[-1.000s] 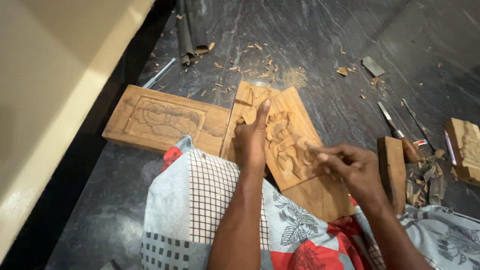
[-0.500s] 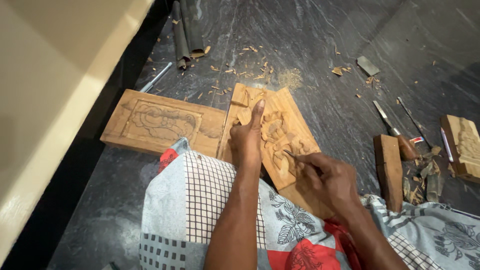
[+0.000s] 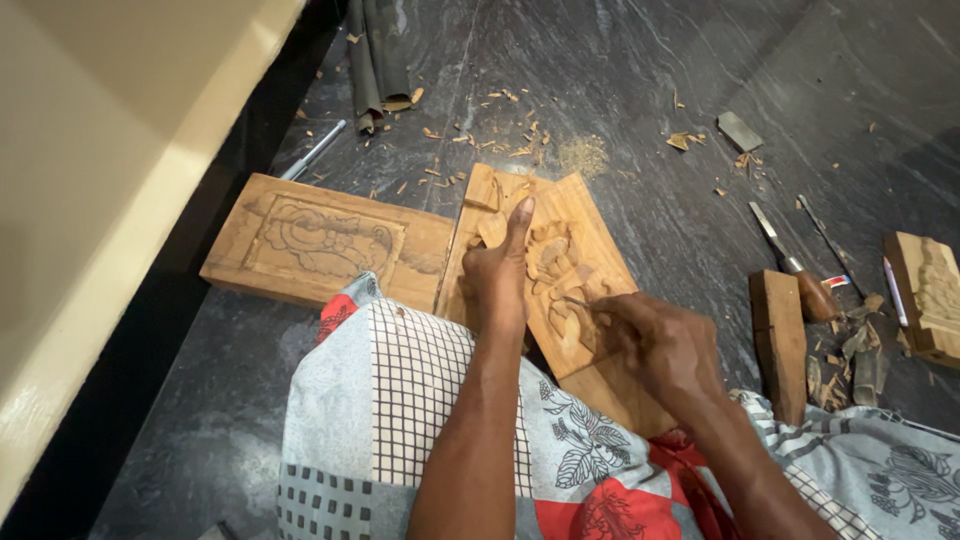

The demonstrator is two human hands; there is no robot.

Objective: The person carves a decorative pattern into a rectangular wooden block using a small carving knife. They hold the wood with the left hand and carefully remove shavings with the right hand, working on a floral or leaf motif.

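A carved wooden panel [image 3: 578, 232] lies on the dark floor against my lap, with a raised relief figure cut into it. My left hand [image 3: 497, 268] rests on its left part, fingers curled and one finger stretched toward the far end. My right hand [image 3: 655, 342] is closed around a thin carving tool [image 3: 574, 299], whose tip touches the relief at mid-panel. Patterned cloth [image 3: 400, 400] covers my legs below both arms.
A second wooden panel [image 3: 320, 245] with an outlined drawing lies to the left. A wooden block [image 3: 780, 340], chisels [image 3: 790, 260] and another carved piece [image 3: 925, 295] sit on the right. Wood chips [image 3: 500, 140] litter the floor. A pale wall [image 3: 100, 200] runs along the left.
My right hand has slid left and down along the panel with the tool. My left hand has kept its place on the panel.
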